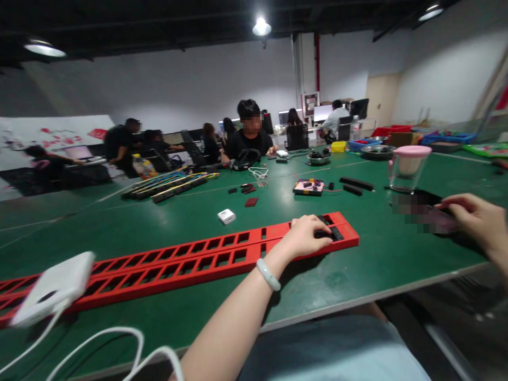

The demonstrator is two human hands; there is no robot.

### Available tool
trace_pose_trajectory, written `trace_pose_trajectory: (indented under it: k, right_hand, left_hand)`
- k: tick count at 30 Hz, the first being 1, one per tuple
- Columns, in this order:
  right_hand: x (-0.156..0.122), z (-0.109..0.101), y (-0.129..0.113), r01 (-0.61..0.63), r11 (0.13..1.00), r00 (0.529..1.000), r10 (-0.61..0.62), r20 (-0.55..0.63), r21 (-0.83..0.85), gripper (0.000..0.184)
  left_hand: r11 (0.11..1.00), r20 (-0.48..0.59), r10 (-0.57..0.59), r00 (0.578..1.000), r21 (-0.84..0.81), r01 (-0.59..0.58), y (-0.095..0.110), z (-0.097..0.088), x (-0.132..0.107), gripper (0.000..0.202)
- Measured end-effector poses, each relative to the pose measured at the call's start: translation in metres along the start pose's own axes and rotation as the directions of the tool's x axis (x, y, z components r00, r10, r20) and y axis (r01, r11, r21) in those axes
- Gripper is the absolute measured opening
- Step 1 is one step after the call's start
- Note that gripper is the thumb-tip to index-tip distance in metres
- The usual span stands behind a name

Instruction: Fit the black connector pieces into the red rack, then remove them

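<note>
A long red slotted frame (222,248) lies across the table. My left hand (307,235), with a pale bangle on the wrist, rests on its right end. The fingers are curled round a black block (336,233) seated there; the palm hides part of it. At the right, my right hand (472,214) is closed at the edge of a flat dark phone (431,214), partly blurred, on the table. A clear cup with a pink lid (408,166) stands just behind the phone.
A white power bank (55,288) with a white cable lies over the frame's left part. Farther back are a small white box (226,216), a pink-topped wired box (308,187), black bars (356,183) and cabled strips (174,185). A person (251,135) sits opposite.
</note>
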State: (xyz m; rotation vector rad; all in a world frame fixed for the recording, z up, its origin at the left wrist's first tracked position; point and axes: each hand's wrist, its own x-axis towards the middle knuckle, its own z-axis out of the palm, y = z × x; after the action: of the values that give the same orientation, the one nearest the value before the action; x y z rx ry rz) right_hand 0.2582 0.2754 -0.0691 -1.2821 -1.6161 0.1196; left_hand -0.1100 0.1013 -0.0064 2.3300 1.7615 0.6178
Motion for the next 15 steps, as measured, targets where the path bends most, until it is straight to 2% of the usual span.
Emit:
trace_pose_trajectory:
  k: [1,3,5,10,15]
  right_hand:
    - [0.001,-0.002,0.006,0.004,1.000,1.000,-0.004,0.021,-0.014,0.009]
    - [0.004,-0.001,0.016,0.019,1.000,0.998,-0.020,-0.056,-0.010,0.011]
    - [0.005,0.002,0.022,-0.018,1.000,0.996,0.019,-0.090,0.013,0.011]
    - [0.005,0.007,0.035,-0.053,0.998,0.998,0.052,-0.022,-0.032,0.011]
    - [0.006,0.004,0.037,0.024,0.988,0.999,-0.031,-0.043,-0.151,0.014]
  left_hand:
    - [1.000,-0.006,0.007,1.000,-0.003,-0.007,-0.001,0.000,0.001,0.026]
    - [1.000,-0.028,0.014,1.000,-0.003,-0.014,-0.005,0.000,0.004,0.025]
    - [1.000,-0.036,0.013,0.999,-0.007,-0.013,-0.008,0.001,0.006,0.024]
    - [1.000,-0.038,0.009,0.999,-0.003,-0.009,-0.010,0.004,0.007,0.021]
    - [1.000,-0.040,0.002,0.999,0.005,-0.001,-0.012,0.004,0.007,0.021]
